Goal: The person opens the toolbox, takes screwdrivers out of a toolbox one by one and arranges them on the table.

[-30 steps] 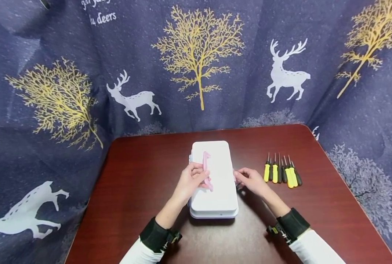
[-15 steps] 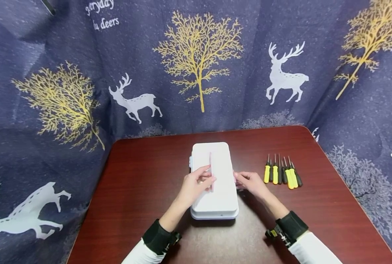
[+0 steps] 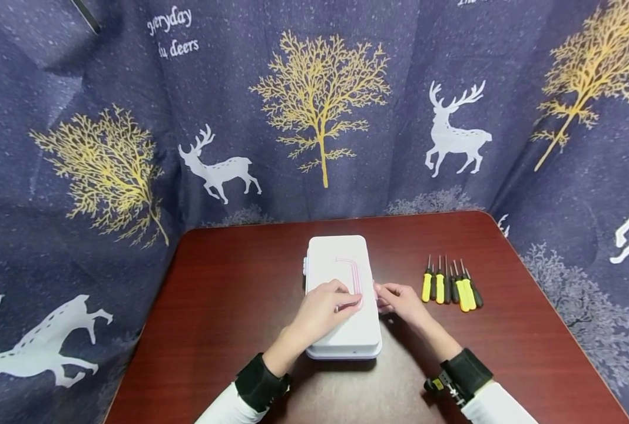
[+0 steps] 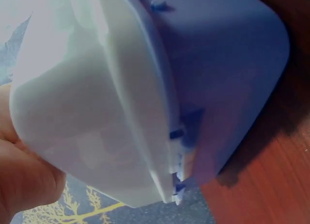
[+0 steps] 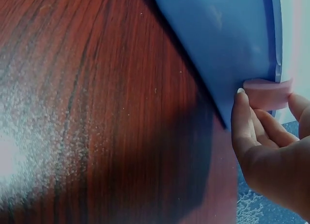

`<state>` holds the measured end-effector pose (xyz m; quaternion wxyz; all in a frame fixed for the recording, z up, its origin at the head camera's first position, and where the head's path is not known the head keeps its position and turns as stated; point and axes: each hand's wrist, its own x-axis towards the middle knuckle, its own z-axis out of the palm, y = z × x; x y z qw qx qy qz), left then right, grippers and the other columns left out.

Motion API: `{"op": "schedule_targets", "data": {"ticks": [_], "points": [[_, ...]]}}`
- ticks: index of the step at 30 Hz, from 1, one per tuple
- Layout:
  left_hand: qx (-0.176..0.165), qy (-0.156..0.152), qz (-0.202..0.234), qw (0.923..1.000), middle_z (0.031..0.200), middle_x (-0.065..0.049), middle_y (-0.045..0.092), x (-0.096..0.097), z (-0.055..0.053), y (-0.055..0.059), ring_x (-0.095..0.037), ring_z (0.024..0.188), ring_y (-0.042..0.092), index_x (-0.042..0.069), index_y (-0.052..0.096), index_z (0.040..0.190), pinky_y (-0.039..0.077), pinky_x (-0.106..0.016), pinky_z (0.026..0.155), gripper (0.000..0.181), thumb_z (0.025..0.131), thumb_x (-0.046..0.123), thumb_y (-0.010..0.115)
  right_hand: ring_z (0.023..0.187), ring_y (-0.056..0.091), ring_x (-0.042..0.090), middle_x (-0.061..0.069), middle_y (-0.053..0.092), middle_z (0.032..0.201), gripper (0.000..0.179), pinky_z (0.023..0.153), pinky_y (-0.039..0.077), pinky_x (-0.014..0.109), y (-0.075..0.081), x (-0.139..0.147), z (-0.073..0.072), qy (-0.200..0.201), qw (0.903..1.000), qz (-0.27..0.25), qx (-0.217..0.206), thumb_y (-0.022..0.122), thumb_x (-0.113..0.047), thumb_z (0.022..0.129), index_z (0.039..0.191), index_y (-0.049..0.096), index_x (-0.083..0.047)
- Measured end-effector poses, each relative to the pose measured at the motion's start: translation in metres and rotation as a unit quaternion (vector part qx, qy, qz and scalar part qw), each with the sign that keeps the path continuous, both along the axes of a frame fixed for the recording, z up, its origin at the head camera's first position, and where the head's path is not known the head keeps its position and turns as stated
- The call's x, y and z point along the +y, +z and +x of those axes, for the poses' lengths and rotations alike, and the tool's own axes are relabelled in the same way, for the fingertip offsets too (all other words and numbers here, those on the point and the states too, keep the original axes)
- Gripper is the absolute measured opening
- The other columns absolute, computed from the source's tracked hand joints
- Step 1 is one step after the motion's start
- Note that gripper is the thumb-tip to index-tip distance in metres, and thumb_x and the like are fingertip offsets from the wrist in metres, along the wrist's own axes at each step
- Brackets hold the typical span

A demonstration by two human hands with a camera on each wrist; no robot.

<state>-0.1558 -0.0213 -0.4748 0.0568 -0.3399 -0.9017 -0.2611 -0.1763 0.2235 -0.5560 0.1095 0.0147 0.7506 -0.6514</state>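
Note:
A storage box with a white lid (image 3: 341,330) and a blue base (image 5: 218,35) sits lengthwise in the middle of the table. A thin pink handle (image 3: 355,274) lies toward the right side of the lid. My left hand (image 3: 325,312) is over the lid, its thumb and fingers pinching the near part of the handle. At the box's right side, my right hand (image 3: 403,301) holds the pink latch (image 5: 266,93) between thumb and fingers. The lid is down on the base. In the left wrist view, only part of my left hand (image 4: 29,180) shows beyond the lid.
Several screwdrivers (image 3: 452,288) with yellow or black handles lie side by side on the right of the dark red table (image 3: 229,294). A blue curtain (image 3: 346,200) with deer and trees hangs behind the table's back edge.
My left hand has shifted right, and the pink handle has swung from the left of the lid to the right. My right hand stays at the latch. The head view has tilted slightly up.

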Motion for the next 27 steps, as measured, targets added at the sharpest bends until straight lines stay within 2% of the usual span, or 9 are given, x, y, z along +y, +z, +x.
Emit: {"op": "schedule_targets", "data": {"ticks": [3,7,11,14,16,19,21,24,27], "points": [[-0.007,0.002,0.019,0.9998,0.103,0.003,0.071,-0.003,0.000,-0.002,-0.014,0.090,0.065,0.020,0.080,0.120,0.049,-0.024,0.074,0.025,0.095,0.027,0.078,0.076,0.073,0.015,0.016,0.077,0.091,0.041,0.075,0.063,0.038,0.000,-0.003,-0.001,-0.012,0.9999,0.003,0.001,0.061,-0.022,0.107,0.118,0.067,0.017],[-0.063,0.019,0.122,0.9903,0.104,0.000,0.071,-0.013,-0.001,-0.005,-0.011,0.084,0.062,0.014,0.081,0.115,0.051,-0.022,0.073,0.021,0.094,0.017,0.078,0.076,0.072,0.014,0.013,0.076,0.089,0.042,0.075,0.063,0.036,-0.001,-0.007,-0.004,-0.022,0.9997,0.005,0.000,0.063,-0.025,0.106,0.118,0.068,0.015],[-0.060,0.095,0.221,0.9688,0.106,-0.004,0.070,-0.028,0.001,-0.013,-0.014,0.083,0.059,0.011,0.078,0.115,0.053,-0.027,0.072,0.023,0.092,0.013,0.080,0.076,0.070,0.014,0.008,0.074,0.087,0.046,0.074,0.062,0.033,-0.002,-0.010,-0.004,-0.015,0.9998,0.000,-0.013,0.063,-0.028,0.106,0.123,0.066,0.014],[-0.065,0.171,0.217,0.9588,0.117,-0.009,0.065,-0.041,0.006,-0.018,-0.022,0.097,0.059,0.009,0.069,0.131,0.054,-0.036,0.082,0.046,0.091,0.027,0.082,0.080,0.069,0.014,0.008,0.072,0.093,0.049,0.074,0.061,0.032,-0.001,-0.011,-0.005,-0.007,0.9999,-0.005,-0.013,0.061,-0.027,0.107,0.134,0.058,0.014],[-0.120,0.197,0.200,0.9523,0.129,-0.013,0.058,-0.050,0.011,-0.020,-0.026,0.107,0.057,0.007,0.055,0.146,0.052,-0.042,0.087,0.070,0.089,0.039,0.083,0.082,0.069,0.013,0.010,0.071,0.100,0.051,0.075,0.061,0.034,0.002,-0.011,-0.008,-0.003,1.0000,0.002,-0.004,0.058,-0.027,0.108,0.141,0.052,0.012],[-0.223,0.199,0.173,0.9386,0.143,-0.017,0.048,-0.062,0.018,-0.027,-0.027,0.116,0.056,0.006,0.033,0.160,0.051,-0.044,0.092,0.101,0.085,0.050,0.083,0.083,0.069,0.014,0.017,0.071,0.107,0.051,0.080,0.061,0.039,0.008,-0.011,-0.019,-0.015,0.9993,0.027,0.024,0.056,-0.027,0.109,0.145,0.050,0.008],[-0.278,0.187,0.165,0.9278,0.145,-0.019,0.046,-0.068,0.023,-0.032,-0.026,0.117,0.056,0.005,0.024,0.163,0.049,-0.044,0.094,0.111,0.083,0.050,0.085,0.088,0.068,0.017,0.022,0.069,0.114,0.050,0.085,0.060,0.044,0.015,-0.012,-0.032,-0.019,0.9976,0.042,0.051,0.055,-0.028,0.109,0.146,0.050,0.006],[-0.307,0.163,0.163,0.9233,0.140,-0.020,0.047,-0.073,0.029,-0.036,-0.025,0.118,0.055,0.003,0.019,0.164,0.046,-0.046,0.099,0.117,0.080,0.046,0.088,0.106,0.067,0.028,0.027,0.063,0.132,0.051,0.096,0.055,0.054,0.025,-0.014,-0.056,-0.010,0.9945,0.051,0.090,0.054,-0.031,0.110,0.149,0.049,0.002],[-0.305,0.139,0.175,0.9258,0.139,-0.020,0.047,-0.074,0.033,-0.039,-0.025,0.119,0.054,0.005,0.021,0.165,0.044,-0.046,0.100,0.117,0.078,0.041,0.091,0.129,0.058,0.035,0.024,0.053,0.149,0.055,0.107,0.048,0.058,0.031,-0.016,-0.077,0.014,0.9939,0.041,0.102,0.053,-0.035,0.110,0.154,0.047,-0.003]]}}
